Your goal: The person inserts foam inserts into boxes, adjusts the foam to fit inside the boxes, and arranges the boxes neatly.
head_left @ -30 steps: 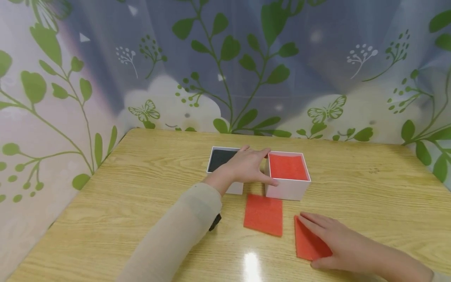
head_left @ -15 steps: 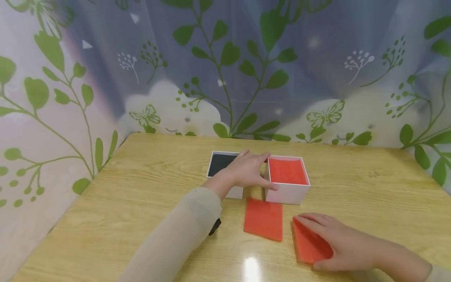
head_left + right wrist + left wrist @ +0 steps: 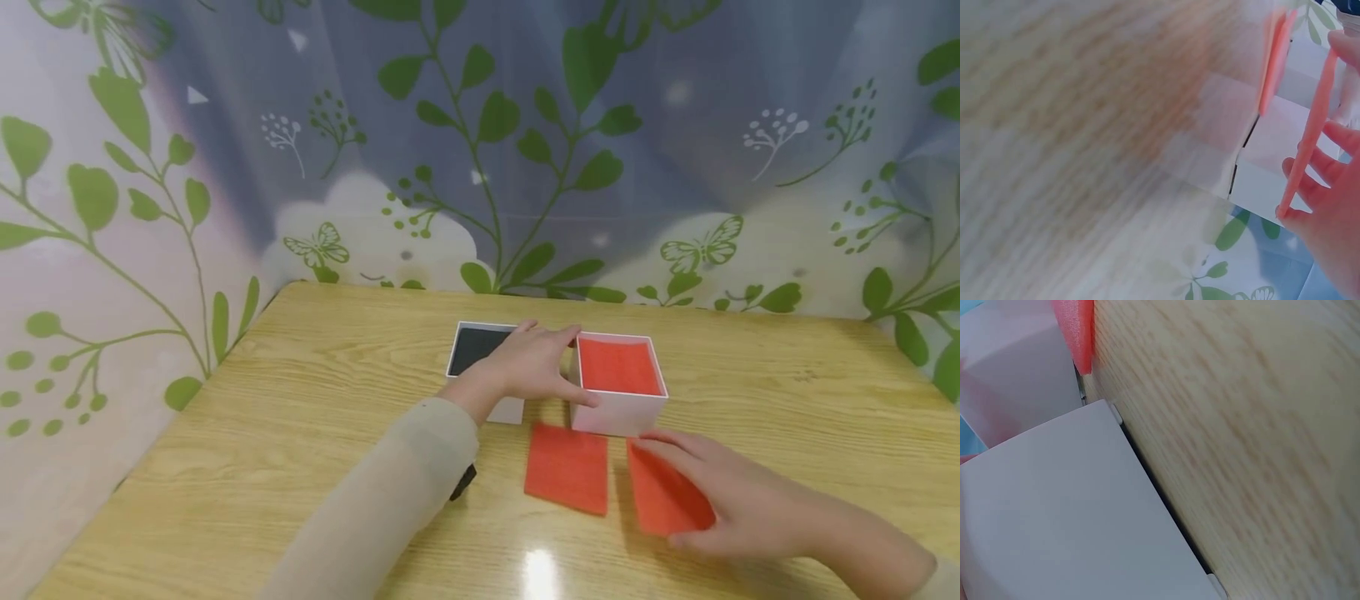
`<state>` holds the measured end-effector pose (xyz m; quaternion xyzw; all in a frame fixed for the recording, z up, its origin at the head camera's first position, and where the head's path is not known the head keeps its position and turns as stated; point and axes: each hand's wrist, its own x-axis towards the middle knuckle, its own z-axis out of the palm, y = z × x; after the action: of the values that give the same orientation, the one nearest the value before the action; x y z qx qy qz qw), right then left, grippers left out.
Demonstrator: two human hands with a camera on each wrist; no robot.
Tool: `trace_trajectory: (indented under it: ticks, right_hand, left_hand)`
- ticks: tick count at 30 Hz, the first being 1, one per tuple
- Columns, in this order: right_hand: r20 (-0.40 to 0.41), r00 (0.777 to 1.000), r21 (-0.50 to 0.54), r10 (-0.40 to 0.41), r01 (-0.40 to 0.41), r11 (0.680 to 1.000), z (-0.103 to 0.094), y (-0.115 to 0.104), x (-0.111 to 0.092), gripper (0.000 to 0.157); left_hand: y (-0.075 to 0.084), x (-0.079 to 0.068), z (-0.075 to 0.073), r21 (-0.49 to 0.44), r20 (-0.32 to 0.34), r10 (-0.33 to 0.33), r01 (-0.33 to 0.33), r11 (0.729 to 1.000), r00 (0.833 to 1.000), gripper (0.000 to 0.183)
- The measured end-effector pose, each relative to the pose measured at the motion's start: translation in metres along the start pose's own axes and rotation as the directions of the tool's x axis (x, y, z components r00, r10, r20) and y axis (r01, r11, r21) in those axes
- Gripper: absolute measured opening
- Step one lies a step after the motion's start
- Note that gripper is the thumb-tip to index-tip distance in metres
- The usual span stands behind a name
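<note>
My left hand (image 3: 528, 362) spreads between two white boxes; its thumb lies against the front of the right box (image 3: 622, 413) and its index finger reaches that box's back left corner. Red material (image 3: 618, 365) fills the right box. Something dark (image 3: 472, 347) lies in the left box (image 3: 507, 411), which my hand partly covers. My right hand (image 3: 750, 504) pinches a thin red square pad (image 3: 666, 493) between thumb and fingertips, bending it slightly off the table. In the right wrist view, the held pad (image 3: 1311, 134) shows edge-on. Another red square pad (image 3: 567, 469) lies flat before the boxes.
The wooden table (image 3: 315, 375) reaches back to a leaf-patterned curtain (image 3: 525, 150). A small black object (image 3: 463, 483) shows beneath the left sleeve. Close in the left wrist view stands a white box wall (image 3: 1079, 506).
My right hand has lifted the red square pad slightly and moved it a little forward, toward the right box. My left hand stays at the boxes. The head view has shifted slightly.
</note>
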<state>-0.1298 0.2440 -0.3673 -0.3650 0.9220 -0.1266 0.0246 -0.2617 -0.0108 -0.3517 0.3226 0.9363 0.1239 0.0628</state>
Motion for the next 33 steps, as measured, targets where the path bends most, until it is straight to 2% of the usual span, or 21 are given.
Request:
trace_trajectory:
  ticks: [5,12,21,33]
  right_hand:
    - [-0.006,1.000,0.000,0.006,-0.006,1.000,-0.005,-0.001,0.003,0.084]
    - [-0.076,0.997,-0.030,-0.018,0.016,0.999,-0.007,0.000,0.005,0.087]
    - [-0.081,0.997,-0.021,-0.019,0.017,1.000,-0.014,0.000,0.006,0.082]
    - [-0.128,0.990,-0.058,-0.058,0.051,0.997,-0.021,-0.001,0.012,0.089]
  left_hand:
    - [0.001,-0.001,-0.001,-0.002,-0.002,0.002,-0.002,1.000,1.000,0.100]
    - [0.001,-0.001,-0.002,0.008,0.008,0.001,-0.001,1.000,1.000,0.100]
    - [-0.001,0.000,-0.001,-0.008,0.011,0.007,-0.007,1.000,1.000,0.097]
    - [-0.002,0.000,-0.001,-0.017,0.007,0.010,-0.010,1.000,1.000,0.097]
